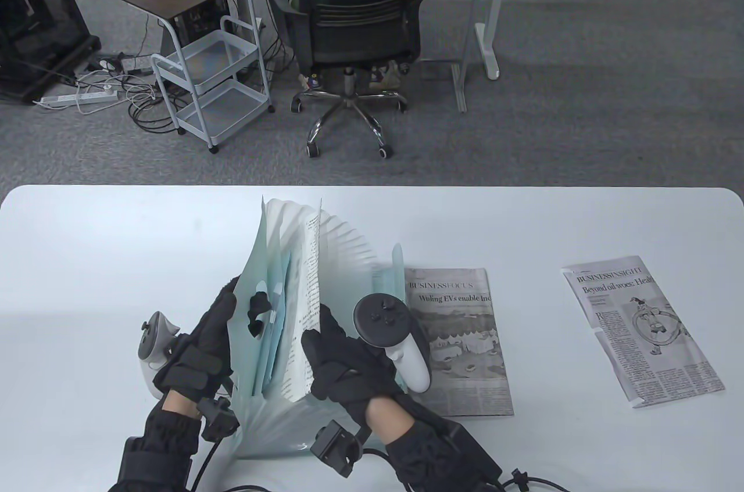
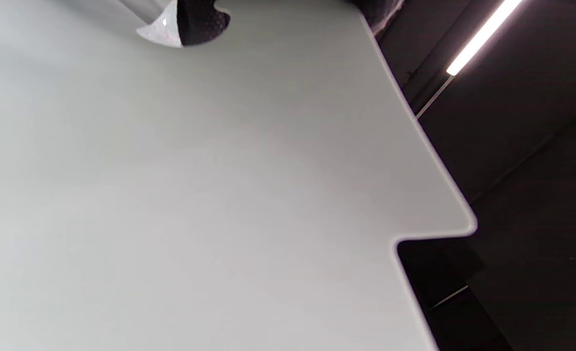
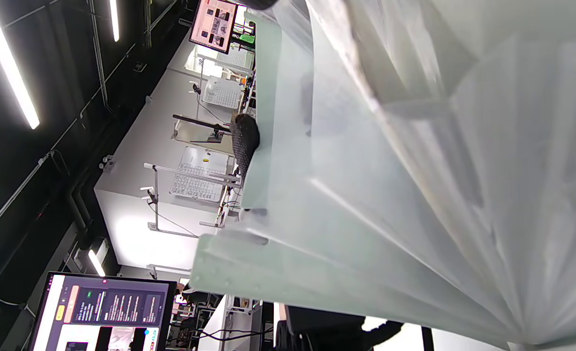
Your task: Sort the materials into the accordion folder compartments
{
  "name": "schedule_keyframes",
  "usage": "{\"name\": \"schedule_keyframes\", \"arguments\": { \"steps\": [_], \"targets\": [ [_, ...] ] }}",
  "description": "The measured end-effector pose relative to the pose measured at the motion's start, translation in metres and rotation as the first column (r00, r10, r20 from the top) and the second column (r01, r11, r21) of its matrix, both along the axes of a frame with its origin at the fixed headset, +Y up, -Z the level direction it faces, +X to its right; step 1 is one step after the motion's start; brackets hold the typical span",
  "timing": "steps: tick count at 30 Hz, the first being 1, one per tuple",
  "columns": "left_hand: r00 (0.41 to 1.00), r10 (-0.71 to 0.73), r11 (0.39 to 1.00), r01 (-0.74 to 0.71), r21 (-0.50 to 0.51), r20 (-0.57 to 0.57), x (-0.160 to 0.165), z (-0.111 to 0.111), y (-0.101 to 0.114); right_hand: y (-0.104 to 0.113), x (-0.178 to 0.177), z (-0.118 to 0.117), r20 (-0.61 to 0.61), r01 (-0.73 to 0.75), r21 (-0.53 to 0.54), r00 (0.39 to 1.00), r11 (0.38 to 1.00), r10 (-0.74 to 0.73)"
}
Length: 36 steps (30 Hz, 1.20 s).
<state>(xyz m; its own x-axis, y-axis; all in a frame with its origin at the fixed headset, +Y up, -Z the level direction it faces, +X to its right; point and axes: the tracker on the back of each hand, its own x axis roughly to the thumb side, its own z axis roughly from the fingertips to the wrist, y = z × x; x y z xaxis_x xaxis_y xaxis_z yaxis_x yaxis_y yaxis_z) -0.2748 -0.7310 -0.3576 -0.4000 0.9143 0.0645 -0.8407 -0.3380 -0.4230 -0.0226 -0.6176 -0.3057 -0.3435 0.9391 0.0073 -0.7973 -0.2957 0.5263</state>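
Fingers (image 1: 260, 302) of the left hand (image 1: 200, 344) are curling over the front wall of the pale green translucent plastic accordion folder (image 1: 343, 259), which is standing fanned open on the white rounded table (image 1: 116, 259). Beside it, the right hand (image 1: 343, 367) is gripping a printed paper sheet (image 1: 307, 306) that is sitting upright in a front compartment. Two folded newspaper pages are lying flat: one (image 1: 465, 341) touching the folder's right side, another (image 1: 642, 329) well apart.

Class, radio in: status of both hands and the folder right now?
Left hand holds the pale green accordion folder open. Right hand grips a printed paper sheet, partly in a compartment. Two newspaper clippings wait on the white table.
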Motion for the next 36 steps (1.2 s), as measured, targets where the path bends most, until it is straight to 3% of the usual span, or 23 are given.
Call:
{"name": "schedule_keyframes", "arguments": {
  "steps": [12, 18, 22, 29, 36],
  "targets": [
    [1.000, -0.002, 1.000, 0.002, 0.000, 0.002, 0.000, 0.000, 0.000, -0.008, -0.014, 0.004, -0.046, -0.139, 0.030, 0.989, 0.990, 0.140],
    [1.000, 0.000, 1.000, 0.000, -0.001, 0.003, 0.000, 0.000, 0.000, 0.002, -0.010, 0.009, 0.047, -0.214, 0.218, 0.977, 0.952, 0.209],
    [1.000, -0.002, 1.000, 0.002, -0.001, 0.004, 0.000, 0.000, 0.000, 0.002, -0.013, 0.014, 0.014, -0.259, 0.235, 0.965, 0.937, 0.264],
    [1.000, -0.001, 1.000, 0.001, 0.000, 0.002, 0.000, 0.000, 0.000, 0.000, -0.013, 0.012, -0.009, -0.227, 0.209, 0.972, 0.951, 0.234],
    [1.000, 0.001, 1.000, -0.001, -0.001, 0.002, 0.000, 0.000, 0.000, 0.020, 0.017, 0.014, 0.068, -0.197, 0.278, 0.980, 0.940, 0.185]
  ]
}}
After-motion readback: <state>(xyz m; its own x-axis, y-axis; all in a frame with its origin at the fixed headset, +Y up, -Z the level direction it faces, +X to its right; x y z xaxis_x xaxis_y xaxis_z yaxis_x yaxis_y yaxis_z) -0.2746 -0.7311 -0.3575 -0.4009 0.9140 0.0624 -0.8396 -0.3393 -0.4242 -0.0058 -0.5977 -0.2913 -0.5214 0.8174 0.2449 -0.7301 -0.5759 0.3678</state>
